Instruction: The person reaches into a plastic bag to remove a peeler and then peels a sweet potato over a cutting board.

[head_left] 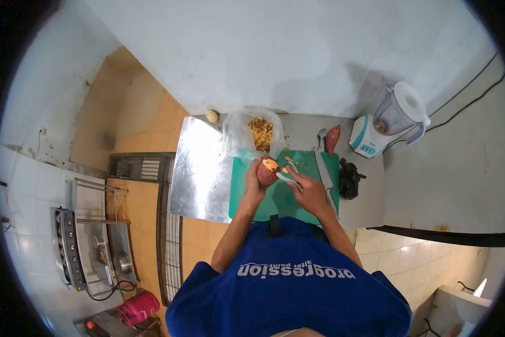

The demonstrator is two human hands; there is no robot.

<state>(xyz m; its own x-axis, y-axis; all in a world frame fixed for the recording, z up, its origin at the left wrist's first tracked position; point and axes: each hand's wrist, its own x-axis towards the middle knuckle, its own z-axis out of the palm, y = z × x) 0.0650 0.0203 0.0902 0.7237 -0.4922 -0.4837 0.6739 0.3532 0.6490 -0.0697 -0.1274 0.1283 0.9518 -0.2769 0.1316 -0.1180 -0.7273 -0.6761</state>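
Peeler (287, 178) partly covered by right hand (309, 192), sweet potato (268, 171) partly by left hand (254, 181), contents of black bag (350, 180) hidden, print on blender (364, 137) too small.

Bright light glares off the metal tabletop (199, 174), and the edges bend (fisheye-style) into black.
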